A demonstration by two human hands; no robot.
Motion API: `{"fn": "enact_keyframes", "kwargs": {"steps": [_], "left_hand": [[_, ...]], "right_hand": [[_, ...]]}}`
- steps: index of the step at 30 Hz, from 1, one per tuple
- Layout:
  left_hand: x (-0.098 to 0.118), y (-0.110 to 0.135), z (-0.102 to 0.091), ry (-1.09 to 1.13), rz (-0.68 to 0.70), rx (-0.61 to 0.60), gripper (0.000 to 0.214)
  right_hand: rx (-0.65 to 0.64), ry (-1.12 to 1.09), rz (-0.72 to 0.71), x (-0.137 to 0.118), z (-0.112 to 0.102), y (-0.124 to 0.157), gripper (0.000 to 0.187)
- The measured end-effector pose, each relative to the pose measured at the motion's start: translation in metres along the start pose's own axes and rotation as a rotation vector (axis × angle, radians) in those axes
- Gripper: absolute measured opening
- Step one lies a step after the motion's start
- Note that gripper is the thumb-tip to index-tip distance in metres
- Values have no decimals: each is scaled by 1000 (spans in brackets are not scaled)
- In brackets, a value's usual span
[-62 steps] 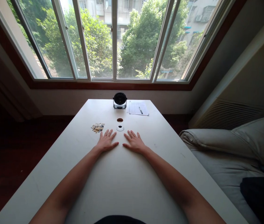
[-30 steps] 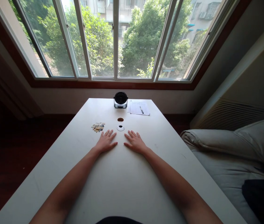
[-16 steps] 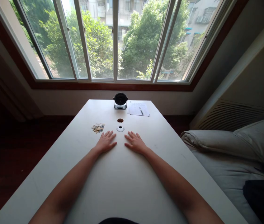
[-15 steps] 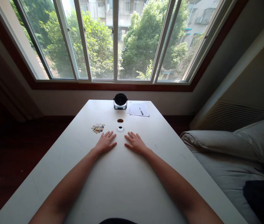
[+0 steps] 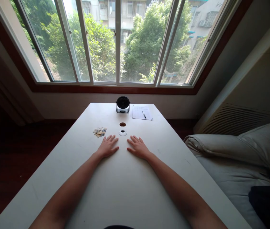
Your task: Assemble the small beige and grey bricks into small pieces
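My left hand (image 5: 107,146) lies flat on the white table (image 5: 123,187), fingers spread, holding nothing. Just beyond its fingertips, to the left, is a loose pile of small tan and dark pieces (image 5: 100,132), too small to name for sure. My right hand (image 5: 138,146) also rests palm down with its fingers apart and nothing in it. Between and slightly ahead of both hands sits a round whitish disc with a dark centre (image 5: 123,133). Behind that disc, a round hole (image 5: 122,124) opens in the tabletop.
A black round device on a stand, perhaps a small fan (image 5: 123,103), stands near the table's far edge. Right of it lie paper sheets (image 5: 137,113) with a pen (image 5: 144,114) on top. A grey sofa (image 5: 223,149) borders the right side; a window (image 5: 118,44) is ahead.
The whole view has shifted very slightly, with things appearing a few pixels lower. Both hands stay in the same place on the table.
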State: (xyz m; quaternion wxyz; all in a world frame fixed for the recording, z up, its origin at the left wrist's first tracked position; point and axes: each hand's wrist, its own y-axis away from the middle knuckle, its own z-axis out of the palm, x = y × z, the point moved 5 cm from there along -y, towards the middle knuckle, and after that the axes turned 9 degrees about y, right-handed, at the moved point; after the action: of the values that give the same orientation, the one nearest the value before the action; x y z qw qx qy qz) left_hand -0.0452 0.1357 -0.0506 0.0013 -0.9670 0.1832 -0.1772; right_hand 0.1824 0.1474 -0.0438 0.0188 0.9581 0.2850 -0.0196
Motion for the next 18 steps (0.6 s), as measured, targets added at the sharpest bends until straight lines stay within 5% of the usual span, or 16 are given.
{"fn": "enact_keyframes", "kwargs": {"steps": [18], "left_hand": [[-1, 0, 1, 0, 7, 10, 66]], "right_hand": [[1, -16, 2, 0, -1, 0, 72]]}}
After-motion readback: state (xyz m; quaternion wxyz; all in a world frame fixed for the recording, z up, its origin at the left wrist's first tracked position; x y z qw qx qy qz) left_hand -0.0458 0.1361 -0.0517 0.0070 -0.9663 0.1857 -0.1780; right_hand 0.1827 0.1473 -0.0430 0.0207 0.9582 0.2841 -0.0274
